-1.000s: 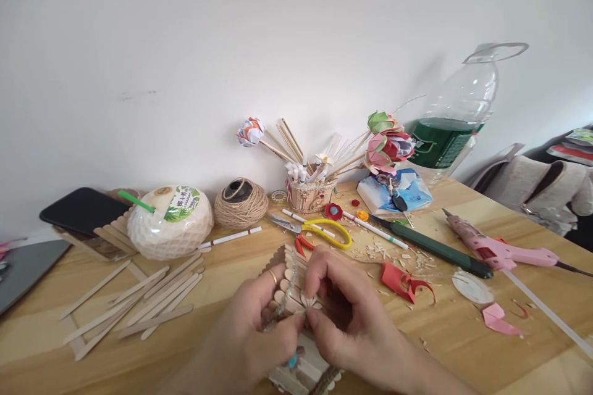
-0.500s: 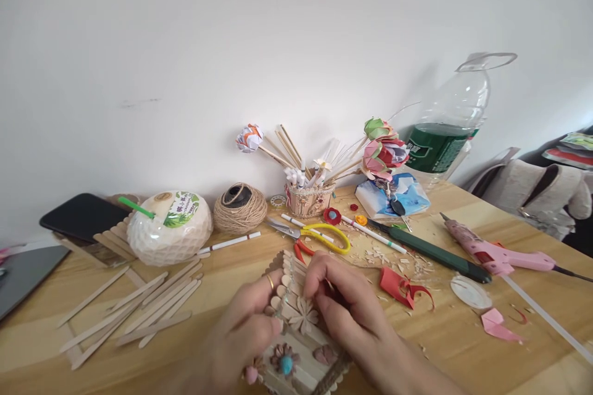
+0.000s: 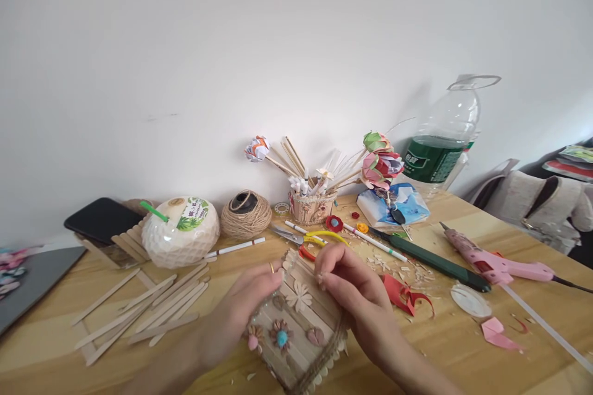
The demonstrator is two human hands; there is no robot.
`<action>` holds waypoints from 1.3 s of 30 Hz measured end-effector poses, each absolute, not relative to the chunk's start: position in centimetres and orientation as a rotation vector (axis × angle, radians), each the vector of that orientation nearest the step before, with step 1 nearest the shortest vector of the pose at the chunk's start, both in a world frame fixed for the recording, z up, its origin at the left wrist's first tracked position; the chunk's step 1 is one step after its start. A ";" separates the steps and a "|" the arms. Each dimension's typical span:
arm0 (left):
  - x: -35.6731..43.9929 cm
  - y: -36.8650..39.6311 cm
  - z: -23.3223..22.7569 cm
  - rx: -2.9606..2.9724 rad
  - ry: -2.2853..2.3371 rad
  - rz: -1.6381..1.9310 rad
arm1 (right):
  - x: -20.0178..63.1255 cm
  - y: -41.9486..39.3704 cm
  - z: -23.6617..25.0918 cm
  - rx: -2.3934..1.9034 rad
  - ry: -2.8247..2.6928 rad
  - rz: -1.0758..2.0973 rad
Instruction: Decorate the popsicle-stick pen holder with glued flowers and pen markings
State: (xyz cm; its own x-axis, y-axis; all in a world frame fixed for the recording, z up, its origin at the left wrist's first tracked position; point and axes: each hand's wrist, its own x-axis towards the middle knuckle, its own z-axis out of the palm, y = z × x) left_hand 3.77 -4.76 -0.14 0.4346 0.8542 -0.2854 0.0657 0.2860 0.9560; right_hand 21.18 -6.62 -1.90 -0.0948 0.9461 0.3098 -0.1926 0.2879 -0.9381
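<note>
A small panel made of craft sticks (image 3: pixel 301 327) lies tilted between both hands just above the wooden table (image 3: pixel 463 345). It carries a pale wooden flower, a brown flower with a blue centre, a pink bead and a twine border. My left hand (image 3: pixel 243 315), with a ring on one finger, grips its left edge. My right hand (image 3: pixel 356 293) grips its upper right edge, fingertips near the top of the sticks.
Loose craft sticks (image 3: pixel 152 311) lie at the left. A white round container (image 3: pixel 180 231), a twine ball (image 3: pixel 245 215), a phone (image 3: pixel 102 220), scissors (image 3: pixel 310 237), a pink glue gun (image 3: pixel 495 262), a green cutter (image 3: pixel 430 259), a cup of paper flowers (image 3: pixel 315 200) and a large bottle (image 3: pixel 445 142) stand behind.
The view has tilted down and back, so the stick panel shows more fully. My fingers have left the pale flower and moved out to the panel's edges.
</note>
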 end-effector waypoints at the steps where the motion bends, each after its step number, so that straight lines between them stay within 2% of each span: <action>1: 3.8 -4.8 -0.1 1.160 1.043 0.678 | 21.1 -6.7 -1.7 -0.808 -1.333 1.111; 6: 4.0 -5.4 0.8 1.111 1.251 0.686 | 20.8 -7.3 -0.8 -0.838 -1.678 0.751; 12: 4.0 -5.5 0.9 1.103 1.232 0.682 | 20.6 -7.2 -0.9 -0.859 -1.836 0.560; 30: 3.8 -5.2 0.5 1.127 1.210 0.636 | 20.1 -6.9 -0.6 -0.849 -1.936 0.342; 39: 3.9 -5.2 1.0 1.202 1.202 0.565 | 20.1 -7.0 -0.7 -0.822 -1.938 0.332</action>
State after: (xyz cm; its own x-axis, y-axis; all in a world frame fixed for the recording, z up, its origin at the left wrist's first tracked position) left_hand 3.92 -5.22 0.98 0.3303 0.8566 -0.3965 0.2406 0.3298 0.9129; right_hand 20.06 -6.97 -0.67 -0.3035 0.6691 0.6783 0.4050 0.7350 -0.5438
